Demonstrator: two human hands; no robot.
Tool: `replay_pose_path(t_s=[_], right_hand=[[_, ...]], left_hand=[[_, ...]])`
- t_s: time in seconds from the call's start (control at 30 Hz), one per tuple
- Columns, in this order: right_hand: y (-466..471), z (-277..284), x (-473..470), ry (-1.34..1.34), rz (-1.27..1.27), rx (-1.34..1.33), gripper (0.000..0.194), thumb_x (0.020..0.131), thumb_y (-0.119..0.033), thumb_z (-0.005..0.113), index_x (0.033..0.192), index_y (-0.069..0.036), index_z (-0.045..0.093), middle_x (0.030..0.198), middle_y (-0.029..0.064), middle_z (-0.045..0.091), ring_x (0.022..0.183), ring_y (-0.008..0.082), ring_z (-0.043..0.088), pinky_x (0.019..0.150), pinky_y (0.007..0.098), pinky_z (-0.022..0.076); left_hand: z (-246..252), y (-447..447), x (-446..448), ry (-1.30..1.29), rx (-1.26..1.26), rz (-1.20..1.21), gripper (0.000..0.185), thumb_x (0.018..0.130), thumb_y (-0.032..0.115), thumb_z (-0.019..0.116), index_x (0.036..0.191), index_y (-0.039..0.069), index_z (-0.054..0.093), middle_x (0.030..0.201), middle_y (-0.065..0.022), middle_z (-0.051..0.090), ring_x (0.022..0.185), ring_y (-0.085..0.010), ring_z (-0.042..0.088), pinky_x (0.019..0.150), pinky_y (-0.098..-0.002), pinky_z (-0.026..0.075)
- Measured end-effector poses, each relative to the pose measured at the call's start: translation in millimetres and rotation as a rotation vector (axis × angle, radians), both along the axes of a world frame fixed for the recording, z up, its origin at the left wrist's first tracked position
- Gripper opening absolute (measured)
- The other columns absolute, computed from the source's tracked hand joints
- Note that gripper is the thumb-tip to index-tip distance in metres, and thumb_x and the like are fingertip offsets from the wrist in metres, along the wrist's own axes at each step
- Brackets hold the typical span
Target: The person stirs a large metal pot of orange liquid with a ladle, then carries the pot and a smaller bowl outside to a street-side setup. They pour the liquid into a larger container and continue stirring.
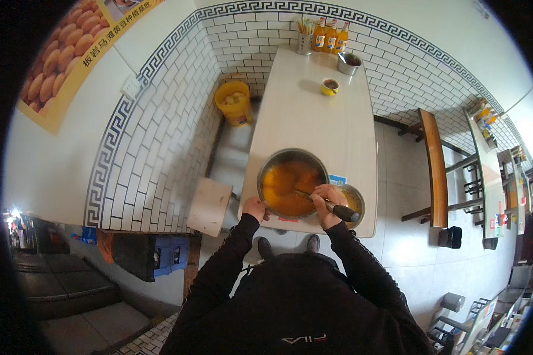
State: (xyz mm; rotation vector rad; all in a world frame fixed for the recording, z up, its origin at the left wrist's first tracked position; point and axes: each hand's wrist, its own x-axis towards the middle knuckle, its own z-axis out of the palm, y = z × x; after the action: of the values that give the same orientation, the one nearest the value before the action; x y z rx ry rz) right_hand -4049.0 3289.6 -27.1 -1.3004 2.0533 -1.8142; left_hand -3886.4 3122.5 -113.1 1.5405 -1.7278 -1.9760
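Note:
A large round metal pot of orange liquid stands at the near end of the pale table. At its lower left, my left hand grips the rim with the fingers curled on it. My right hand is closed around a long-handled metal utensil with a dark grip; it slants into the liquid, which hides its head. A smaller metal bowl with yellowish contents sits right of the pot, partly behind my right hand and the handle.
Farther up the table are a small yellow cup, a metal container, orange drink bottles and a skewer holder. A yellow bucket and a stool stand left; a wooden bench is right.

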Motion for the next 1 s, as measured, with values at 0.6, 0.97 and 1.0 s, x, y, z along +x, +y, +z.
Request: replay_pose_path(t_s=[0.6, 0.97, 1.0], right_hand=[[5.7, -6.9, -14.0, -0.623, 0.217, -0.056, 0.020, 0.082, -0.011, 0.059, 0.066, -0.003, 0.051, 0.062, 0.0028, 0.053, 0.057, 0.0097, 0.049, 0.052, 0.0255, 0.0396], [-1.1, 14.7, -34.0, -0.603, 0.091, -0.334, 0.022, 0.083, -0.010, 0.055, 0.064, -0.002, 0.047, 0.055, 0.0047, 0.049, 0.049, 0.0108, 0.045, 0.048, 0.0244, 0.0376], [-3.1, 16.6, -33.7, -0.602, 0.045, -0.321, 0.022, 0.083, -0.010, 0.053, 0.063, -0.003, 0.045, 0.054, 0.0049, 0.048, 0.049, 0.0113, 0.044, 0.048, 0.0251, 0.0382]], left_hand=[[-4.8, 3.8, -0.3, 0.069, 0.017, 0.096, 0.018, 0.090, 0.012, 0.051, 0.075, 0.001, 0.047, 0.058, -0.0136, 0.057, 0.043, -0.0206, 0.055, 0.036, -0.0347, 0.041], [1.9, 3.3, -0.1, 0.024, -0.024, 0.046, 0.015, 0.087, 0.007, 0.049, 0.077, -0.004, 0.049, 0.062, -0.0144, 0.058, 0.046, -0.0221, 0.060, 0.038, -0.0333, 0.047], [0.8, 2.8, 0.0, 0.008, -0.031, 0.036, 0.015, 0.087, 0.007, 0.049, 0.078, -0.004, 0.049, 0.062, -0.0143, 0.058, 0.047, -0.0222, 0.060, 0.038, -0.0333, 0.047]])
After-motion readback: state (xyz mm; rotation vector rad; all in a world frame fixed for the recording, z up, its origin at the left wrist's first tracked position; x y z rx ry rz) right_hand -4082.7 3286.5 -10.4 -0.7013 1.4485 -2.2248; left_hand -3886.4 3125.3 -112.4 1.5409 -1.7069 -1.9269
